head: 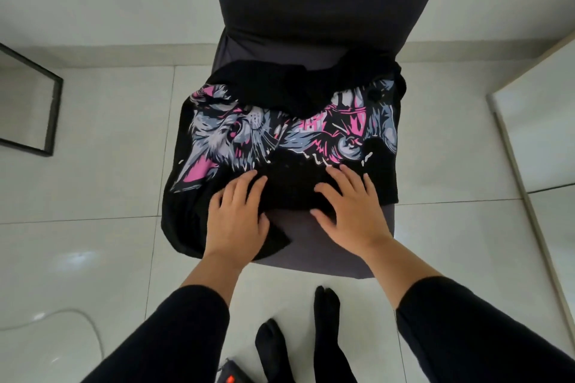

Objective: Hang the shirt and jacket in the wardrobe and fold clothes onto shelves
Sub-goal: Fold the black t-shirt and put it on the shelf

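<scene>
Black cotton, printed in pink and grey: the T-shirt (280, 140) lies across the chair seat (329, 246), its left side spilling over the seat's left edge. Your left hand (238, 218) lies flat near the front left corner, fingers straight, holding nothing. Your right hand (348, 205) presses flat beside it toward the front edge, likewise holding nothing. Judging from this, the overhanging cloth could drag the shirt down to the floor (93, 183) if you lift both palms together, and the bunched fabric at the seat's back edge may fold in crooked.
</scene>
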Demonstrator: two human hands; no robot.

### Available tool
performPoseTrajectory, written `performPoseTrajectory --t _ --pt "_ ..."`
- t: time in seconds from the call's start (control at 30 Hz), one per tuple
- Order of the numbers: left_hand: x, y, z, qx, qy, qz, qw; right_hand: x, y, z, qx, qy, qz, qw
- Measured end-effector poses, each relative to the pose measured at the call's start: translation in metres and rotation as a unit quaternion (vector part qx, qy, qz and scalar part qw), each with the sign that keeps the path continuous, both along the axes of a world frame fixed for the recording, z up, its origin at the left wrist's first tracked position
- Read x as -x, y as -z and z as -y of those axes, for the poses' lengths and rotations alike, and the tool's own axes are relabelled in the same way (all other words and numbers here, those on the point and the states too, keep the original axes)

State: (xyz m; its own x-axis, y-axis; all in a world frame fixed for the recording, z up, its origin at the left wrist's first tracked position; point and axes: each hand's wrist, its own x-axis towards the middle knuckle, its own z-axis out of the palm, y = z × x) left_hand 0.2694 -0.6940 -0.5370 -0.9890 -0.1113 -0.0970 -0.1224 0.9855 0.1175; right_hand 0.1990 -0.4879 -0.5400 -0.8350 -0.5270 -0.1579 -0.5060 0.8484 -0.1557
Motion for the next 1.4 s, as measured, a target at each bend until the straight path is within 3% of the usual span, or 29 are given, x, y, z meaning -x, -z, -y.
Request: performPoseTrajectory --t 0.1,0.17,0.33,0.4,0.5,0.67,0.73,0.8,0.87,1.0,1.13,1.23,1.33,1.4 --pt "-0.012 -0.005 0.009 0.026 -0.105 0.019 0.994 0.006 0.0 0.005 0.033 0.005 -0.081 0.996" --pt "-0.023 -0.004 0.018 0.041 -0.141 0.032 0.989 0.005 0.001 0.001 -0.003 -0.013 -0.124 0.992" --pt "-0.048 -0.008 0.045 0.0 -0.155 0.015 0.988 -0.001 -0.009 -0.037 -0.134 0.165 -0.118 0.97" --pt "-0.055 -0.013 0.051 -0.035 -0.141 0.013 0.989 -0.004 -0.013 -0.035 -0.153 0.135 -0.127 0.971" --pt "-0.056 -0.028 0.052 -0.105 -0.162 -0.003 0.981 -0.014 -0.018 -0.005 -0.098 0.072 -0.127 0.984" --pt "-0.057 -0.032 0.058 -0.198 -0.191 -0.004 0.961 -0.032 -0.012 0.059 -0.004 -0.068 -0.063 0.996" --pt "-0.067 -0.029 0.069 -0.213 -0.216 -0.011 0.953 -0.034 -0.015 0.073 0.063 -0.038 -0.027 0.997" --pt "-0.081 -0.023 0.081 -0.162 -0.2 -0.008 0.966 -0.031 -0.022 0.076 0.13 0.051 0.037 0.99" --pt "-0.094 -0.022 0.087 -0.143 -0.204 0.027 0.968 -0.025 -0.024 0.071 0.107 0.078 0.069 0.989" --pt "-0.089 -0.033 0.087 -0.226 -0.236 0.127 0.936 -0.016 -0.028 0.053 -0.035 0.031 0.087 0.995" --pt "-0.064 -0.041 0.09 -0.236 -0.228 0.041 0.944 -0.003 -0.039 0.053 -0.066 0.022 0.071 0.995" --pt "-0.038 -0.045 0.098 -0.248 -0.241 -0.06 0.936 0.022 -0.047 0.07 0.002 0.071 0.06 0.996" --pt "-0.004 -0.048 0.108 -0.299 -0.299 -0.149 0.894 0.058 -0.05 0.094 0.118 0.154 0.053 0.98" --pt "0.014 -0.046 0.114 -0.346 -0.339 -0.157 0.861 0.078 -0.051 0.107 0.142 0.18 0.083 0.97"
